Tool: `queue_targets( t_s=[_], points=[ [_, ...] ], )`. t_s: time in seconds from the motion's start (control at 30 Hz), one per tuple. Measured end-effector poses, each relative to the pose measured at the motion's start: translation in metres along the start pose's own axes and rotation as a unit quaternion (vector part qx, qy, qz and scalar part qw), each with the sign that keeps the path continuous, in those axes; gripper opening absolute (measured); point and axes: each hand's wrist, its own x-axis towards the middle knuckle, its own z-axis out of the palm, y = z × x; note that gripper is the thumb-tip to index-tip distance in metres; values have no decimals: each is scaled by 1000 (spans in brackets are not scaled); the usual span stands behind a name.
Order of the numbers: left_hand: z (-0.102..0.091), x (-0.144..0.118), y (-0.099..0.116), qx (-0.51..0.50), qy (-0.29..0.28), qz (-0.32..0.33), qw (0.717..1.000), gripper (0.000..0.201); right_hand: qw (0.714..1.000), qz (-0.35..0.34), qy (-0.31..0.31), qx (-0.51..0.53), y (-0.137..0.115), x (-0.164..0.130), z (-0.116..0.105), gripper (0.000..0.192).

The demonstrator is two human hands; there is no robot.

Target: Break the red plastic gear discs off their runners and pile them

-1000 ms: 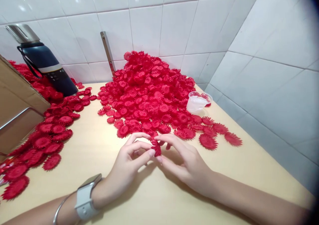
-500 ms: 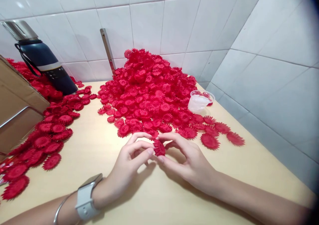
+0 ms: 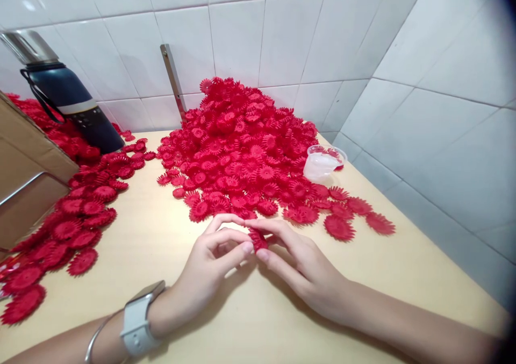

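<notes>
My left hand [image 3: 209, 262] and my right hand [image 3: 298, 264] meet over the wooden table [image 3: 169, 235], fingertips pinching one small red plastic flower piece [image 3: 258, 240] between them. The piece is half hidden by my right fingers. My left wrist wears a white watch [image 3: 139, 318] and a thin bangle. Just beyond my fingers lies a big heap of the same red flower pieces [image 3: 242, 149], reaching back to the tiled wall. Flatter red flower pieces [image 3: 338, 227] lie scattered to the right of my hands.
A second spread of red flower pieces [image 3: 76, 219] runs down the left side. A dark blue flask [image 3: 68, 106] stands at the back left beside a cardboard box [image 3: 24, 176]. A small clear plastic cup [image 3: 322, 164] sits by the heap's right edge. White tiled walls close the back and right.
My fingers have turned and pressed the red piece between both hands; my right fingers now cover more of it. The view has shifted slightly.
</notes>
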Motion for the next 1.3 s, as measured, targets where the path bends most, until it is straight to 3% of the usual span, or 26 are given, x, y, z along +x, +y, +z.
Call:
queue_targets(
  t_s=[0.37, 0.53, 0.67, 0.77, 1.0, 1.3],
  points=[
    [0, 1, 1, -36, 66, -37, 996, 14, 999, 34, 20, -22, 6, 3, -1, 31],
    [-1, 1, 1, -30, 54, -33, 998, 15, 989, 100, 30, 103, 1, 1, -3, 21],
    [0, 1, 2, -30, 58, -38, 997, 14, 951, 177, 40, 251, -5, 0, -2, 23],
    [0, 1, 1, -24, 62, -32, 997, 15, 928, 206, 42, 306, -5, 1, -1, 17],
    [-1, -1, -2, -28, 53, -32, 998, 14, 933, 185, 32, 306, -9, -3, 0, 7],
    [-2, -1, -5, -35, 44, -26, 998, 14, 933, 183, 41, 308, -10, 1, 1, 15]
  ],
)
